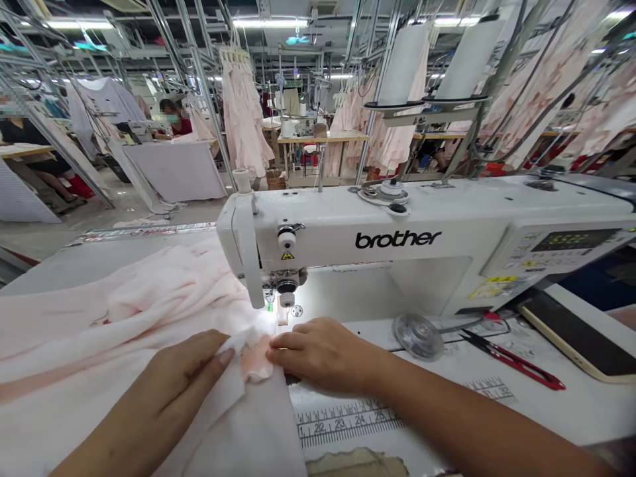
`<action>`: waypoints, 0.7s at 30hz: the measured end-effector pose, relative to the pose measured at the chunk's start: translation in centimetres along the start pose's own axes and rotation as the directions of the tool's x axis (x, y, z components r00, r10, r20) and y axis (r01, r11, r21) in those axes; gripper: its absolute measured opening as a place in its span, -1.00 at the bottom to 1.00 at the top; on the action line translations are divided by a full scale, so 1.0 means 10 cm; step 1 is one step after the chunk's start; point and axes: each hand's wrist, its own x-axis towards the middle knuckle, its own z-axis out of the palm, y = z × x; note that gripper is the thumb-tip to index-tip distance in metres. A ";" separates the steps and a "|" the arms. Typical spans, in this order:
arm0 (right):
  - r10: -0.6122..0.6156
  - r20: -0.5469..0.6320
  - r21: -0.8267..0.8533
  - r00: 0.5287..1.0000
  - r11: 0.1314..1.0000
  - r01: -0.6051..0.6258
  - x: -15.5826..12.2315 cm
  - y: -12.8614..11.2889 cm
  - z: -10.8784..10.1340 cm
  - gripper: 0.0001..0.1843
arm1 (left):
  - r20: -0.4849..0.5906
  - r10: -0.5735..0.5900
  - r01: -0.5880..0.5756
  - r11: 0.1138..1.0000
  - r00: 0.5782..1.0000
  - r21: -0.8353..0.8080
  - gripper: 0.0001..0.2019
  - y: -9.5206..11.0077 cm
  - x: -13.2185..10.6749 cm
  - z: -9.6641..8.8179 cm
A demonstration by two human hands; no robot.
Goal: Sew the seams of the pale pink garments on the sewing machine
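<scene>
Pale pink fabric [134, 311] spreads in loose folds over the left of the sewing table, its right edge lying under the needle area of a white sewing machine [318, 225]. My left hand [173, 377] pinches a fold of this fabric just in front of the needle. Close by on the right, my right hand [318, 354] has its thumb and fingertips closed on the edge of a small, deeper pink piece of the cloth. The machine's lamp lights the spot ahead of both hands. The presser foot is partly hidden by glare and fabric.
On the right lie a clear round disc [419, 336], red-handled thread snips [517, 361] and a phone [576, 334]. A printed ruler [348, 421] runs along the table's front. Thread cones [405, 63] stand above the machine. Hanging pink garments [243, 112] and seated people are behind.
</scene>
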 end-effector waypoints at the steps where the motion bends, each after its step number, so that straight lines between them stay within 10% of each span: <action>1: -0.002 -0.022 -0.017 1.000 1.000 0.001 0.01 0.00 0.03 -0.81 | 0.037 0.003 -0.003 1.000 0.999 0.014 -0.59 0.00 0.02 0.01; 7: -0.182 -0.105 -0.223 0.978 0.962 0.155 0.05 -0.02 0.08 -0.83 | -0.011 0.057 -0.055 0.989 0.998 0.141 -0.60 -0.04 0.13 0.19; 13: -0.208 0.063 -0.189 0.976 0.958 0.216 0.04 0.00 -0.05 -0.84 | 0.092 0.193 -0.209 0.954 0.977 0.217 -0.89 -0.15 0.11 0.28; 21: -0.104 0.116 -0.040 0.988 0.993 0.109 -0.01 0.03 -0.05 -0.89 | 0.101 0.546 -0.541 0.755 0.832 0.371 -0.67 -0.11 0.08 0.38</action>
